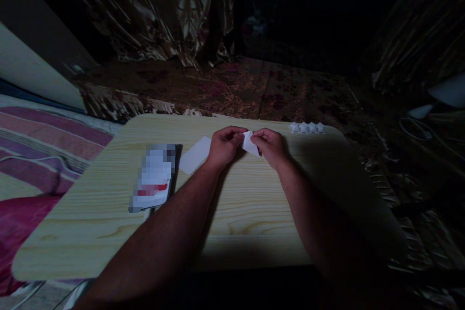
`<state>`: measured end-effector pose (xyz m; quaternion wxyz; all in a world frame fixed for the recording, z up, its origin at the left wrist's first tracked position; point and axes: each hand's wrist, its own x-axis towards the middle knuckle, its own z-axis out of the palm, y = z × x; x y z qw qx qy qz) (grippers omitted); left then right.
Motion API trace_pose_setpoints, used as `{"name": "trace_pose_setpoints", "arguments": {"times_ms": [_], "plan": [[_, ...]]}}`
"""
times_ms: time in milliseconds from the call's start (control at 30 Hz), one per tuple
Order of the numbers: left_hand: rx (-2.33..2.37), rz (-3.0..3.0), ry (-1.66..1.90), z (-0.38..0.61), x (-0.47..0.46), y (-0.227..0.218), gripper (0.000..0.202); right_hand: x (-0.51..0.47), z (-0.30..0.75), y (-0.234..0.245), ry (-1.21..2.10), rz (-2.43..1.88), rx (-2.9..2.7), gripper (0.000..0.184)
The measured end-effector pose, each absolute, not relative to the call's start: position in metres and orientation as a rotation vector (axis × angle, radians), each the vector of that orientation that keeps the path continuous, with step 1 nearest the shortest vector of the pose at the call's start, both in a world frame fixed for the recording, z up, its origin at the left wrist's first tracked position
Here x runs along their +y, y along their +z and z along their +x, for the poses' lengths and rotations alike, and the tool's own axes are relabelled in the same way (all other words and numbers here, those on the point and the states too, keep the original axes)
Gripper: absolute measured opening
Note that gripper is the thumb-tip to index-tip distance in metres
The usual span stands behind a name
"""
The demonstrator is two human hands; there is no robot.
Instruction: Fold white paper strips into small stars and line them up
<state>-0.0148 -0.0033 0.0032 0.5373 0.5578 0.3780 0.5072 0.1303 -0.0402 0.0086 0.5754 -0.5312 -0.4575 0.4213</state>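
Note:
Between my two hands is a small folded piece of white paper (250,144), held just above the far half of the wooden table (250,213). My left hand (225,145) pinches its left edge with thumb and fingers. On the opposite side, my right hand (271,145) grips the upper right part. A crease line shows on the paper's face; its underside is hidden. Flat white paper (195,156) lies beside my left wrist, partly covered by it. Several small folded white paper pieces (307,128) stand in a row near the table's far right edge.
A blurred-out white and red object with a dark edge (154,177) lies at the table's left. A striped bedspread (47,140) borders that side. Patterned curtains (174,9) and a dark patterned cloth surface (232,87) are beyond the table. A pale lamp-like object (450,91) stands at right.

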Motion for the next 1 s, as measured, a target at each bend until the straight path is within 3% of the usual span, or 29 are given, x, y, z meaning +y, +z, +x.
{"name": "trace_pose_setpoints", "arguments": {"times_ms": [300,533,1000], "plan": [[0.819,1.338,1.194,-0.0137,-0.0043,0.002,0.023,-0.039,0.1309,0.0068,0.98,-1.247,-1.024,0.019],[0.816,1.452,1.198,-0.0133,-0.0087,0.0052,0.037,-0.0361,0.1309,0.0033,0.953,-1.267,-1.021,0.019],[0.838,1.487,1.264,-0.0109,-0.0093,0.004,0.027,-0.0371,0.1295,0.0051,0.921,-1.273,-1.037,0.017]]}}
